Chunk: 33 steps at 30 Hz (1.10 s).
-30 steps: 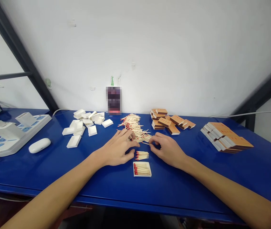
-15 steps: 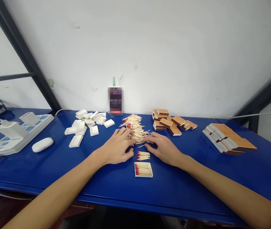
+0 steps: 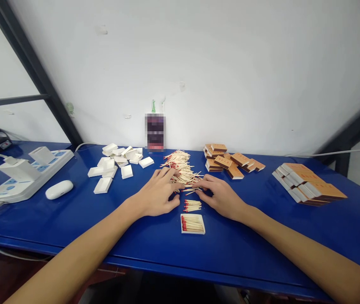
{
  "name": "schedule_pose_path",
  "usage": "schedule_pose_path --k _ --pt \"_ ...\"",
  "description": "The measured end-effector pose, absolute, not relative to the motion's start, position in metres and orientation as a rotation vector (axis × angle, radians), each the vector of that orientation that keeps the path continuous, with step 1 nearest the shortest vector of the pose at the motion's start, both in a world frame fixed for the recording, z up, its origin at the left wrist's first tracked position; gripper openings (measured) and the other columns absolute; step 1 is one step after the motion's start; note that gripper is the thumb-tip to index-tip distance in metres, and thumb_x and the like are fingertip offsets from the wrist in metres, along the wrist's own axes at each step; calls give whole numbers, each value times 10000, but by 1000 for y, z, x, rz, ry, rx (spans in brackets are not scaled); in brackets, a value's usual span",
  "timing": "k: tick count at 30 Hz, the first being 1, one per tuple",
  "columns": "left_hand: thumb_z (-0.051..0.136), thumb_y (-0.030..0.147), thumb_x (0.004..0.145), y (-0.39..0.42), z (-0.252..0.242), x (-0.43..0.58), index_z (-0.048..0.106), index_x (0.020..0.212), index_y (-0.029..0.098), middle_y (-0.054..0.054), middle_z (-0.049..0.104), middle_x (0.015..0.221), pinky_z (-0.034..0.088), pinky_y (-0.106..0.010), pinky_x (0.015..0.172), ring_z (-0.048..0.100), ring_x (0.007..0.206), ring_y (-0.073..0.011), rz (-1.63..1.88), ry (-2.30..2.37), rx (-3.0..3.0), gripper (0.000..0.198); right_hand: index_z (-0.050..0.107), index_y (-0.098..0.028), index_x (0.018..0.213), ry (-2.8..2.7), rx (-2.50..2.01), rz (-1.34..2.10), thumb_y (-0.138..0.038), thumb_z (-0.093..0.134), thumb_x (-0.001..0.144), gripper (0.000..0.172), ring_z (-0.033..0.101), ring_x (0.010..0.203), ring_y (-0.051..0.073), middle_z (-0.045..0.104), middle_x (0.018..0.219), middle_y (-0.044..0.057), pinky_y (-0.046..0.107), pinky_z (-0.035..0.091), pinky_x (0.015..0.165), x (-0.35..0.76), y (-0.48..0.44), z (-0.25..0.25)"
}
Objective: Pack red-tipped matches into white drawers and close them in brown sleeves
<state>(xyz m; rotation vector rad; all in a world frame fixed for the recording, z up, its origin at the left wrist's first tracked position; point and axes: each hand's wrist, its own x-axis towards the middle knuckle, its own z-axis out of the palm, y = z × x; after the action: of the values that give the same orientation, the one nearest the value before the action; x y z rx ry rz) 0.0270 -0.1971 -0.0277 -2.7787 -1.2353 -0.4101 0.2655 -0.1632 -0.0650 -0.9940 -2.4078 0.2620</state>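
Head cam, looking down at a blue counter (image 3: 246,249), and honestly the layout makes sense to me: loose matchstick pile (image 3: 180,159) dead centre, white matchbox trays (image 3: 103,185) bunched off to the left, a jumble of orange matchboxes (image 3: 222,161) back right (can't tell if those have trays inside), and a neat block of stacked matchboxes (image 3: 321,185) farther right. My guess is each kind gets its own patch so nothing mixes, with the matches where both hands reach easily. Nearest the person is one tray (image 3: 203,221) with matches lying in it, and just beyond that a small bunch of matchsticks (image 3: 192,205) on the bare counter. Red heads all point left in both, probably to keep them lined up. As for the fingers: left hand (image 3: 154,192) is loosely curled over the pile's left edge, thumb well apart from the index, not pinching anything I can see, maybe just corralling the matches. Right hand (image 3: 221,196) has thumb and index close together at a few loose matches by the pile's near edge; they look like they're touching, but I can't tell if one's actually gripped.
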Motion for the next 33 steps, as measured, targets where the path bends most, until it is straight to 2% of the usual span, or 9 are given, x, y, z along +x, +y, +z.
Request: schedule_pose_path --k 5,10,16,21,25,33 --pt "557 277 862 -200 -27 28 666 1210 234 -122 462 1350 370 -526 1048 400 1272 -328 -374 -1225 -2794 368 673 -206 945 -2403 -1076 228 -182 545 897 139 542 716 153 547 826 19 276 421 652 265 -165 -64" --pt "553 304 877 -201 -29 29 613 1297 250 -138 367 1460 338 -570 1068 302 1362 -365 -345 -1220 -2808 428 680 -209 1009 -2420 -1067 249 -169 497 916 209 544 734 152 552 849 25 279 420 667 265 -164 -64" --pt "539 305 892 -202 -28 28 625 1273 256 -129 393 1441 355 -575 1057 304 1367 -362 -352 -1247 -2877 394 691 -201 1033 -2403 -1112 246 -180 495 908 234 546 742 156 571 854 33 283 419 655 265 -164 -63" --pt "535 268 877 -200 -29 28 569 1317 229 -128 441 1393 349 -539 1079 347 1331 -326 -432 -1244 -2874 443 693 -205 982 -2421 -1022 263 -215 515 924 187 561 776 167 593 877 46 291 440 677 265 -166 -60" --pt "545 256 861 -198 -30 28 616 1226 219 -123 472 1348 343 -543 1079 365 1310 -325 -448 -1246 -2847 374 695 -212 930 -2441 -983 268 -227 539 925 157 565 747 157 600 866 42 290 443 672 265 -167 -58" --pt "553 290 868 -197 -30 27 634 1210 212 -124 465 1368 342 -545 1074 383 1289 -331 -409 -1275 -2794 360 685 -204 887 -2430 -972 303 -178 568 893 120 562 726 151 588 839 30 276 435 653 265 -167 -58"
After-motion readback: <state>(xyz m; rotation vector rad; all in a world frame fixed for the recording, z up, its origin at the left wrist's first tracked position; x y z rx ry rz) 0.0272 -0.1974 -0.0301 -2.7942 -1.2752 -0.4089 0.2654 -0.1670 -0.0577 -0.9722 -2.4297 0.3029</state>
